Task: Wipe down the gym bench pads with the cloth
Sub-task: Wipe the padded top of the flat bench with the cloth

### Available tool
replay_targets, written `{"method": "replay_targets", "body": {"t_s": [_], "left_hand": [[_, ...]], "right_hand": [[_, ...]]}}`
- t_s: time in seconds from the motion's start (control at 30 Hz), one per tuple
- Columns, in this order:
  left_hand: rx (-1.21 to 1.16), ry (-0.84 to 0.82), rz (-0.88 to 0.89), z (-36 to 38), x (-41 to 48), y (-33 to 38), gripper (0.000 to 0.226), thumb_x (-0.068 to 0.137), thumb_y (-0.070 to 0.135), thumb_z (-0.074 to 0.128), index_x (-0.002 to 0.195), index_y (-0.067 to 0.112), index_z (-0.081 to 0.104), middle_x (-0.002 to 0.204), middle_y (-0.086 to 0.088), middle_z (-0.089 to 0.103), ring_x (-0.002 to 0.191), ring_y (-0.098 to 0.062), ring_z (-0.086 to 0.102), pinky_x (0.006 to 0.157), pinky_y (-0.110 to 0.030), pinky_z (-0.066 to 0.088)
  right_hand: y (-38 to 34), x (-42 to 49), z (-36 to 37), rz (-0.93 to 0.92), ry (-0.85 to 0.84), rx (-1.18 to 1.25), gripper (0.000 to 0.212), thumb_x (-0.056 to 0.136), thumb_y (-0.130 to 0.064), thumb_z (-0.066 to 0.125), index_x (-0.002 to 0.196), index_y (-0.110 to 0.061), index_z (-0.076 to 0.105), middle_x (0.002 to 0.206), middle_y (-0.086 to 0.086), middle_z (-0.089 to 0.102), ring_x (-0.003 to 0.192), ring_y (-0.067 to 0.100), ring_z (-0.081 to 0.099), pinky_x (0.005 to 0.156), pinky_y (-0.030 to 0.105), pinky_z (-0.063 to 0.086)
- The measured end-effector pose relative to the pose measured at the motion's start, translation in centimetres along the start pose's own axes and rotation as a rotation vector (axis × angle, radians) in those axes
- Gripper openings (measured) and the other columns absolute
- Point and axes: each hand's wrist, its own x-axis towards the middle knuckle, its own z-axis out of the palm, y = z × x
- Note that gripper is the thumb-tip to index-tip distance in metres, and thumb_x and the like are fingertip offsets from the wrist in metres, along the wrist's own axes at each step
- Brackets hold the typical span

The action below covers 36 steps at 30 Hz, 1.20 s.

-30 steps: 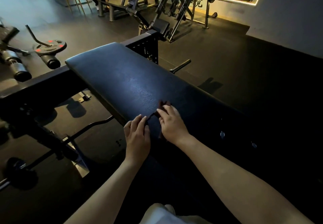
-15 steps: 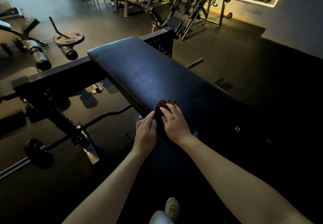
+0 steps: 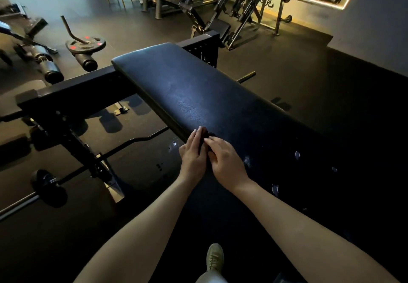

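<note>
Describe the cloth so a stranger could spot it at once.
Find the long black bench pad crossing the middle of the view. At its near left edge the left hand and right hand meet. The cloth is the small wad between their fingers, dark reddish-brown against the black pad.

I am watching two bare forearms running up from the lower edge; the left hand and the right hand are showing bare too; below, the person is wearing a pale khaki lace-up shoe with a rounded toe, and a light-coloured trouser leg is covering its ankle.
</note>
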Motion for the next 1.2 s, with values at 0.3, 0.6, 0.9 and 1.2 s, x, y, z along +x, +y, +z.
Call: {"method": "replay_targets", "body": {"t_s": [0.3,0.6,0.9,1.2], "left_hand": [[0.212,0.021,0.133,1.8,-4.7,1.1,0.052,0.099,0.021,0.058,0.148,0.033,0.047,0.152,0.014,0.039,0.126,-0.009,0.032,0.108,-0.014,0.025],[0.261,0.043,0.121,2.1,-4.3,1.6,0.044,0.095,0.022,0.054,0.137,0.034,0.057,0.135,0.008,0.055,0.116,-0.019,0.051,0.1,-0.002,0.017],[0.182,0.079,0.127,1.6,-4.9,1.5,0.043,0.099,0.019,0.054,0.14,0.031,0.057,0.139,0.007,0.053,0.122,-0.016,0.047,0.107,-0.025,0.035],[0.216,0.019,0.155,3.9,-9.0,2.5,0.045,0.098,0.021,0.058,0.14,0.036,0.056,0.141,0.015,0.05,0.118,-0.008,0.044,0.099,-0.002,0.021]], "right_hand": [[2.5,-3.4,-1.2,-0.017,0.151,-0.204,0.032,0.1,-0.018,0.052,0.129,-0.01,0.061,0.125,0.004,0.062,0.123,0.023,0.052,0.102,0.042,0.048],[2.4,-4.3,-1.5,0.006,0.16,-0.168,0.04,0.098,-0.03,0.041,0.124,-0.009,0.063,0.119,0.004,0.065,0.117,0.024,0.054,0.101,0.039,0.047],[2.4,-5.5,-2.0,-0.019,0.187,-0.206,0.036,0.098,-0.029,0.043,0.121,-0.012,0.065,0.114,0.001,0.067,0.109,0.022,0.057,0.101,0.038,0.045],[2.8,-7.2,-2.7,0.079,0.254,-0.152,0.038,0.097,-0.029,0.044,0.121,-0.011,0.066,0.115,0.002,0.068,0.109,0.022,0.059,0.107,0.04,0.04]]}}
